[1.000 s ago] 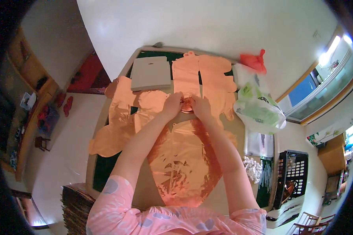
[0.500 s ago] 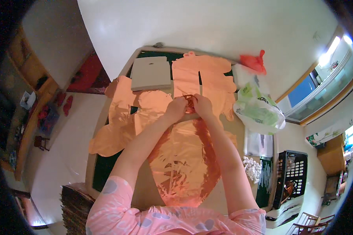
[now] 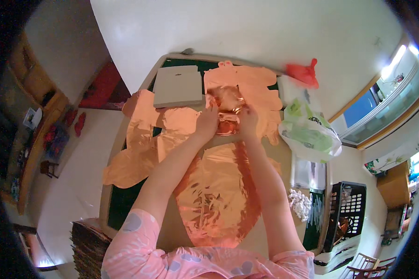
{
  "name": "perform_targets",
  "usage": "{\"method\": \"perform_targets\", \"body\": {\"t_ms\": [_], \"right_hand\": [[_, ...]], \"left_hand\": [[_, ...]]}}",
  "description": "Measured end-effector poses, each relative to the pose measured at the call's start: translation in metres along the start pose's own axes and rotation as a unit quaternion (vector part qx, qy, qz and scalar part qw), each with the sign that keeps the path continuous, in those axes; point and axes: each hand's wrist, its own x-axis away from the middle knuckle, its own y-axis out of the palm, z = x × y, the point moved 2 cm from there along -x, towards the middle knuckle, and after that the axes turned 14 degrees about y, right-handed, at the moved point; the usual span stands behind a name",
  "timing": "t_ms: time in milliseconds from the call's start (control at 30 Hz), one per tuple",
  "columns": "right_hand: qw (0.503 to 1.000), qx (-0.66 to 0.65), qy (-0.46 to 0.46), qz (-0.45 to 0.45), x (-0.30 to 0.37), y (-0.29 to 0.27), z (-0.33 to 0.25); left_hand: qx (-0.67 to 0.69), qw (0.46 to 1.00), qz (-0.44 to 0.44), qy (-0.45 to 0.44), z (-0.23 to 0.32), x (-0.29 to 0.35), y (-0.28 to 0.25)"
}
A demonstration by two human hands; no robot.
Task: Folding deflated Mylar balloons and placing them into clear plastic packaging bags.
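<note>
Both my hands are at a partly folded, flat copper-coloured foil balloon (image 3: 229, 125) in the middle of the table. My left hand (image 3: 207, 122) grips its left edge, and my right hand (image 3: 248, 122) has its right edge between curled fingers. The shiny far part of the foil stands out beyond my hands, over paler foil. Between my forearms, close to my body, lies a large flat foil sheet (image 3: 218, 190) with creases and a reflective surface. More uninflated foil balloons (image 3: 258, 88) are spread beyond my hands, and others (image 3: 135, 160) lie to the left.
A grey-white flat box or stack (image 3: 177, 86) sits at the far left of the table (image 3: 165, 235). To the right are a green-and-white plastic bag (image 3: 309, 132), a red bag (image 3: 303, 73), clear bags (image 3: 308, 173) and a white bundle (image 3: 300, 204). A black crate (image 3: 346, 214) stands beyond the right edge.
The foil that was bunched between my hands is now spread wider and flatter, its far part opened out away from me. My hands have moved slightly apart.
</note>
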Motion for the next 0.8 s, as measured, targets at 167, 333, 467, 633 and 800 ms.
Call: {"method": "perform_targets", "body": {"t_ms": [167, 333, 467, 633, 800], "right_hand": [[0.996, 0.010, -0.079, -0.033, 0.007, -0.013, -0.047], [0.971, 0.156, -0.173, 0.042, 0.015, -0.013, -0.060], [0.997, 0.004, -0.065, -0.035, 0.010, -0.046, -0.096], [0.978, -0.155, -0.137, 0.039, 0.001, -0.116, -0.151], [0.871, -0.392, -0.256, 0.149, 0.041, -0.185, -0.246]], "left_hand": [[-0.186, 0.977, -0.054, 0.091, -0.003, -0.015, 0.007], [-0.142, 0.970, -0.178, 0.088, -0.025, -0.043, 0.018], [-0.121, 0.977, -0.174, 0.031, -0.031, -0.059, 0.026], [-0.117, 0.973, -0.197, -0.010, -0.041, -0.070, 0.059], [-0.163, 0.981, -0.088, 0.053, -0.100, -0.067, 0.071]]}}
